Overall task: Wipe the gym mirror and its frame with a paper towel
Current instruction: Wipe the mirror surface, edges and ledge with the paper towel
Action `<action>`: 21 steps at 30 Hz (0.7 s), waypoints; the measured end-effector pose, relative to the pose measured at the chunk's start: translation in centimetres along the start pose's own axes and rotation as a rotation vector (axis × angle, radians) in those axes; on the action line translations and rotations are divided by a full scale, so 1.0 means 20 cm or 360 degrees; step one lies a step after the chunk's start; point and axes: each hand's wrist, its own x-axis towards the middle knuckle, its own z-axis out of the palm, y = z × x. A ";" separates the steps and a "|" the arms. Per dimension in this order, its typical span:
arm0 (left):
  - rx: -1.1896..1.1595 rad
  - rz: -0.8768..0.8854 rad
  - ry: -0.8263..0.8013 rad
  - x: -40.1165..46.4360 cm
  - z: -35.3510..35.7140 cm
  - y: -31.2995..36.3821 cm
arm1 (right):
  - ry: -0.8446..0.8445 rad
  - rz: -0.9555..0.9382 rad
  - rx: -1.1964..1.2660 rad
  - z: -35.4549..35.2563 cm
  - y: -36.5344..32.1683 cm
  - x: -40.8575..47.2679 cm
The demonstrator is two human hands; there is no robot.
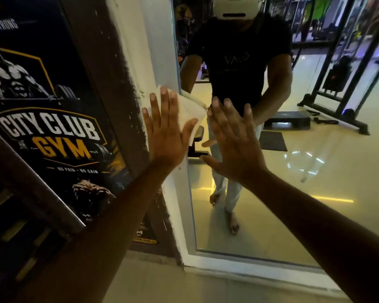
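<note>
Gym surroundings fill the head view: a dark poster [50, 132] reading "CITY CLUB GYM" hangs on the wall at left, and a tall mirror [315, 171] stands to its right, edged by a white frame [177, 204] that runs down its left side and along the bottom. Between poster and frame lies a rough brown strip of wall [109, 84] smeared with white paint. Pale floor tiles [151, 283] show below the frame.

Reaching up from the lower left, the left hand [166, 132] lies flat with its fingers straight and spread, pressing a folded white paper towel [189, 108] against the frame's left upright, right at the mirror's edge. Part of the towel sticks out past the fingers, over the glass. Just beside it, the right hand [232, 141] is flat on the mirror, fingers straight and slightly apart, holding nothing.

Reflected in the glass are the person in a dark shirt, a black weight rack [341, 84] and a shiny floor.
</note>
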 end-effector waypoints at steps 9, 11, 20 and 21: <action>-0.0112 -0.0039 -0.0018 0.25 -0.13 0.04 | 0.0049 -0.0027 -0.0008 -0.13 0.14 0.18; -0.0128 -0.0069 0.0015 0.30 -0.15 0.03 | 0.0050 -0.0026 -0.0009 -0.13 0.13 0.16; -0.0206 -0.0096 -0.0012 0.44 -0.26 0.03 | 0.0110 0.0006 0.0075 -0.16 0.13 0.17; -0.0228 -0.0119 0.0050 0.55 -0.28 0.04 | 0.0115 0.0012 0.0099 -0.16 0.12 0.17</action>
